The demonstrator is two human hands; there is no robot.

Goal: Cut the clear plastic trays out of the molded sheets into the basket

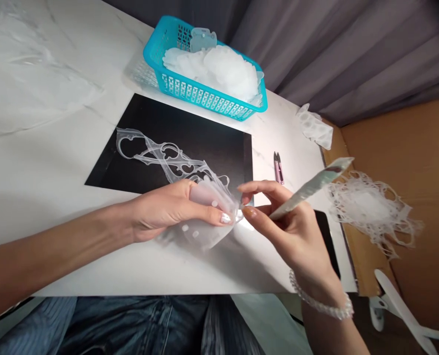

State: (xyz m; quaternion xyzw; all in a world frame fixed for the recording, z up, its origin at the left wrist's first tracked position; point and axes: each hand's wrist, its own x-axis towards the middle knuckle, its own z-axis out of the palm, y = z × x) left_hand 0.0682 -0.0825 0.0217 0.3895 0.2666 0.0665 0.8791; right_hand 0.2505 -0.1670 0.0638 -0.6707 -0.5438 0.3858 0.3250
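Note:
My left hand pinches a translucent whitish sheet with small round dots on it, thumb on top. From that sheet a web of thin frame-like strips with round openings trails up over a black mat. My right hand is closed, with thumb and forefinger meeting at the sheet's right edge. A flat silvery tool lies in this hand, its wide end sticking out up and right past the knuckles. Its exact kind and its tip are hard to make out.
Behind the mat stands a blue basket heaped with whitish translucent pieces. Thread snips lie right of the mat. A tangle of thin offcuts is at the right by cardboard. Clear plastic bagging covers the left.

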